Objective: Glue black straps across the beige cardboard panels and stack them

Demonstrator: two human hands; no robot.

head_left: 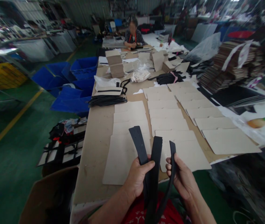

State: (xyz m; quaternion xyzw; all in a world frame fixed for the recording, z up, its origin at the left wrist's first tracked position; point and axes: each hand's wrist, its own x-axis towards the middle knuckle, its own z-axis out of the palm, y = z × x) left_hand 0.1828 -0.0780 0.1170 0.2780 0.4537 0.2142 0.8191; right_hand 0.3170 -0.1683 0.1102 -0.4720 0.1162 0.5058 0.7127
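My left hand (139, 174) is closed around black strips (156, 155), with its thumb pressed over them and their upper ends fanned apart. In my right hand (181, 175) a single narrower black strip (173, 155) is pinched between thumb and fingers. The lower ends of the strips come together in front of my red shirt. Beyond both hands, beige cardboard sheets (169, 119) lie overlapping in three columns on the table (95, 149). What the strips are made of I cannot tell.
A bundle of black strips (108, 100) lies at the table's left edge. Blue bins (73, 98) stand left on the green floor. At the right is a tall cardboard stack (228, 62). A co-worker (133, 35) sits at the far end. An open carton (46, 196) stands lower left.
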